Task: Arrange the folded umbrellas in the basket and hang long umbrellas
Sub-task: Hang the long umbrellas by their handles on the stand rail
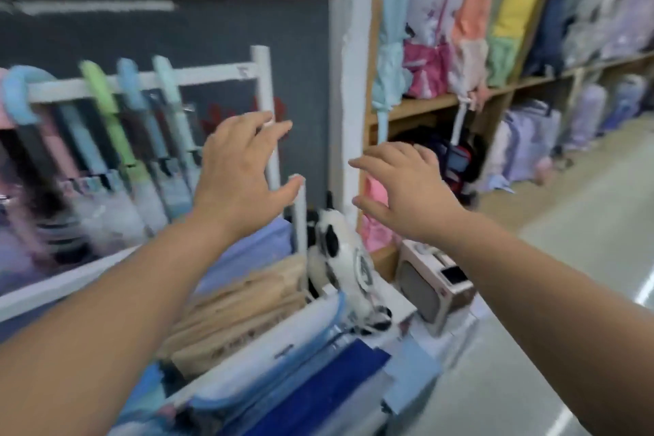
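Both grips, left hand [237, 173] and right hand [407, 188], are spreading wide, holding nothing. I'm judging the pastel crook-handled long umbrellas [116, 124] hanging left of them light, slippery-sleeved; taking the stiff handle.

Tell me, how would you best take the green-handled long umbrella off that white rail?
Grip the green-handled umbrella on its straight shaft just below the crook, coming from the front. The hooked handle curls over the white rail, so it probably needs lifting up and toward you. Neighbours hang close on either side, so a side approach looks cramped.
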